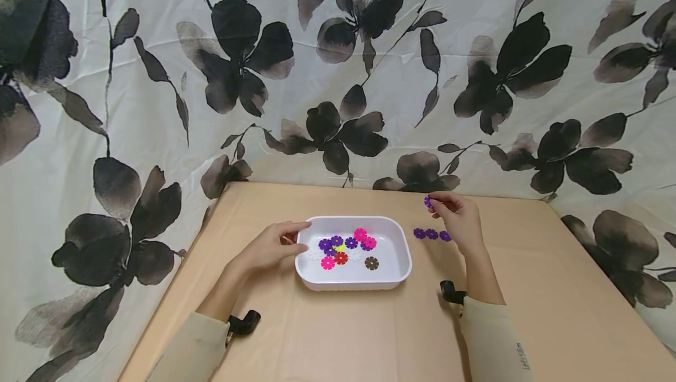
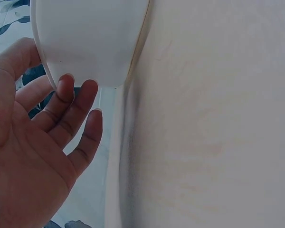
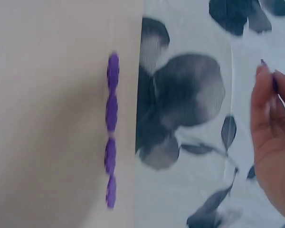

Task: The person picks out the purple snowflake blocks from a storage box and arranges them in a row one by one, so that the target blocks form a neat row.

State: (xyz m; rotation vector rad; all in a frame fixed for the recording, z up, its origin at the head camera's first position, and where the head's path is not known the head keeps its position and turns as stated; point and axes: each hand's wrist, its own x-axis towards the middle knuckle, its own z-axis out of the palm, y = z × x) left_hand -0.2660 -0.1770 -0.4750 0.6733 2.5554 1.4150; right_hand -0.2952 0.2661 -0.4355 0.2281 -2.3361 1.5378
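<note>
My left hand grips the left rim of a white plastic tray, thumb and fingertips at the edge. In the left wrist view, the hand has thumb and index finger at the tray wall, other fingers loosely bent. Inside the tray lie flower-shaped discs: purple, pink, a red disc, a brown disc, yellow-green and white. My right hand pinches a purple flower disc above the table, right of the tray. Below it lies a row of several purple discs, partly hidden by the hand.
A tan table carries the tray and the row. Behind it and at its sides hangs a white cloth with dark flower prints. Each wrist wears a black camera, one left and one right.
</note>
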